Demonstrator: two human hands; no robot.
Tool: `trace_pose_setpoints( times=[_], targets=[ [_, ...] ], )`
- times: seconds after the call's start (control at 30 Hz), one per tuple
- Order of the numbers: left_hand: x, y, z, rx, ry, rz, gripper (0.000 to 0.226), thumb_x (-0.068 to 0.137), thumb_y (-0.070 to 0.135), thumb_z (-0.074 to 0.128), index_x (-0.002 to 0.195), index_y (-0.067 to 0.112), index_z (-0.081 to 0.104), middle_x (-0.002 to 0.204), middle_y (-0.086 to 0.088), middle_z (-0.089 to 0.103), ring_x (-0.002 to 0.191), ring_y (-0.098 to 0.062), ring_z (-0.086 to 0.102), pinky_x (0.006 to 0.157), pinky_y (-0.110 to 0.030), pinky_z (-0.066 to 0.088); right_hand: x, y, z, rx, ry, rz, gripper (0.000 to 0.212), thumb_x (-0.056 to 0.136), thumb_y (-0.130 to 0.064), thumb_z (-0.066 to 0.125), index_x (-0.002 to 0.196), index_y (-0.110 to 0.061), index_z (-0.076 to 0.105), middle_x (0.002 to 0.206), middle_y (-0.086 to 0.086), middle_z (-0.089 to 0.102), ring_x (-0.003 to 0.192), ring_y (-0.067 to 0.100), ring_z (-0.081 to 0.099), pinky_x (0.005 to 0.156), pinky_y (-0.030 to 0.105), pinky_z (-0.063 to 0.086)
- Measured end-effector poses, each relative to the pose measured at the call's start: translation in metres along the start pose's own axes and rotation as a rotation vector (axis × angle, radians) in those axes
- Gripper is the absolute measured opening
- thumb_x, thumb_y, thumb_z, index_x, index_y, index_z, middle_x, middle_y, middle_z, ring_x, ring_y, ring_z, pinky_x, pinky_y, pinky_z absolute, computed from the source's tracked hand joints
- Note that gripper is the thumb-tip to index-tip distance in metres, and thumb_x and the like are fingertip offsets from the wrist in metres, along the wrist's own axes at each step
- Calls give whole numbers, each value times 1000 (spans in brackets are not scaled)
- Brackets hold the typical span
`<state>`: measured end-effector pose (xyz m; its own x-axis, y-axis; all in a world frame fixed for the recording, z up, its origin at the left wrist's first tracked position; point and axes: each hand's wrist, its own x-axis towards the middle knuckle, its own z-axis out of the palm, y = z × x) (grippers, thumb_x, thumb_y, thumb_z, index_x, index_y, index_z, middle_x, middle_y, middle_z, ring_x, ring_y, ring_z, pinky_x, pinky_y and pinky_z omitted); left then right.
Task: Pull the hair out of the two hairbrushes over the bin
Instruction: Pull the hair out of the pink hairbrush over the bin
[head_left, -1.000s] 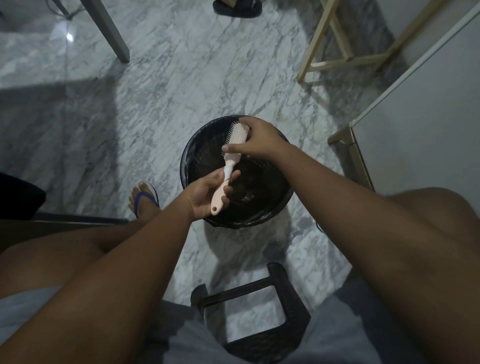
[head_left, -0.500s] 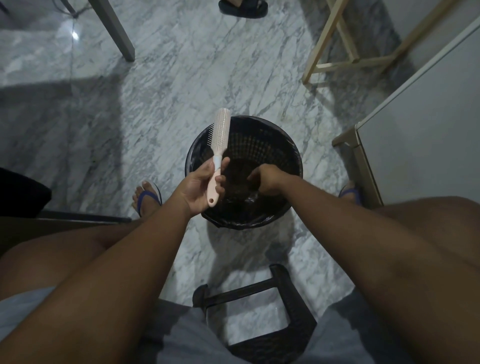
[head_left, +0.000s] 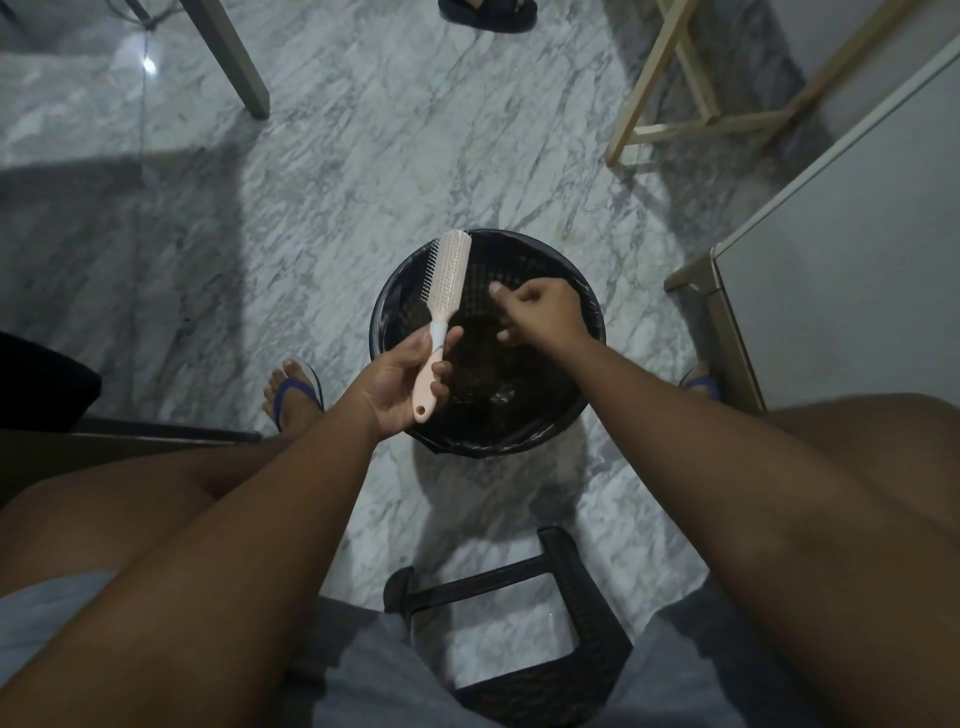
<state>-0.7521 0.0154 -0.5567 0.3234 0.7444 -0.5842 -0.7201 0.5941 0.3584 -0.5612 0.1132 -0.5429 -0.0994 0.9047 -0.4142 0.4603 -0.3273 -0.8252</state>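
A pink hairbrush (head_left: 448, 275) with pale bristles stands tilted over the left rim of the black bin (head_left: 561, 255) on the marble floor. My left hand (head_left: 400, 384) grips its handle, head pointing up and away from me. My right hand (head_left: 540, 312) hovers over the middle of the bin, just right of the brush and apart from it, fingers loosely curled; I see nothing in them. Dark clumps lie inside the lined bin. Only one hairbrush is in view.
I sit on a black stool (head_left: 571, 649) with the bin between my feet; my left foot (head_left: 293, 389) wears a blue flip-flop. A white cabinet (head_left: 831, 260) stands at right, a wooden frame (head_left: 675, 124) beyond it, a table leg (head_left: 228, 57) at far left.
My right hand left the brush head, dipped down into the bin, and has now risen back toward the brush. My left hand swung the brush more upright and to the left.
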Motion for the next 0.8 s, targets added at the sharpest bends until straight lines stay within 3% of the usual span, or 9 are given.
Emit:
trace_pose_setpoints(
  times=[0.1,0.17,0.23,0.3,0.37,0.47,0.6,0.67,0.8],
  targets=[
    [1,-1,-3,12,6,-9,47,98,16,46,145,18,44,118,2,68,65,-8,53,54,-21,49,2,-7,1,-52,23,-73,48,87,-56,63,75,-9,70,74,5,74,75,21,72,84,42,58],
    [1,-4,-3,22,12,-19,47,97,16,47,144,19,45,118,2,68,65,-8,53,54,-21,47,2,-14,0,-4,-22,-78,41,83,-59,66,99,-22,73,103,1,74,93,15,69,95,40,54],
    [2,-6,-3,23,-1,-37,47,98,16,48,144,20,46,117,2,67,65,-8,53,54,-21,47,2,-21,-1,3,-136,-89,77,72,-57,78,138,-28,52,138,0,55,112,12,61,101,33,51],
    [3,-8,-1,21,-7,-64,46,97,16,49,143,22,48,115,1,67,65,-8,53,53,-22,48,5,-24,-1,-80,-184,-156,105,61,-50,88,149,-24,39,148,0,48,114,10,61,98,28,52],
    [4,-10,2,46,11,-71,47,95,16,51,142,22,49,113,1,67,63,-9,53,52,-22,47,6,-28,-2,-105,-173,-210,99,61,-38,93,145,-14,47,136,3,60,104,8,66,90,19,55],
    [2,-7,4,93,22,-70,47,94,16,51,140,21,50,110,1,69,62,-10,52,52,-23,47,9,-37,-7,-98,-73,-200,72,66,-32,92,127,-8,63,106,5,73,89,8,69,77,12,53],
    [0,-4,2,109,10,-100,48,92,15,53,140,19,50,114,-1,69,64,-10,53,53,-23,48,22,-40,-16,-91,-21,-196,24,85,-31,76,92,-8,76,81,6,76,69,16,75,77,40,62],
    [-1,-4,2,94,1,-104,48,92,15,53,140,19,50,115,-1,69,64,-10,53,52,-23,48,24,-46,-21,-175,9,-202,27,93,-34,63,84,-10,71,71,3,74,59,15,71,72,40,60],
    [0,-4,4,62,2,-92,48,93,16,53,141,18,49,117,-1,69,64,-10,54,51,-23,49,20,-49,-32,-321,330,-254,43,98,-49,46,74,-14,53,65,-7,56,66,14,55,64,32,44]
  ],
)
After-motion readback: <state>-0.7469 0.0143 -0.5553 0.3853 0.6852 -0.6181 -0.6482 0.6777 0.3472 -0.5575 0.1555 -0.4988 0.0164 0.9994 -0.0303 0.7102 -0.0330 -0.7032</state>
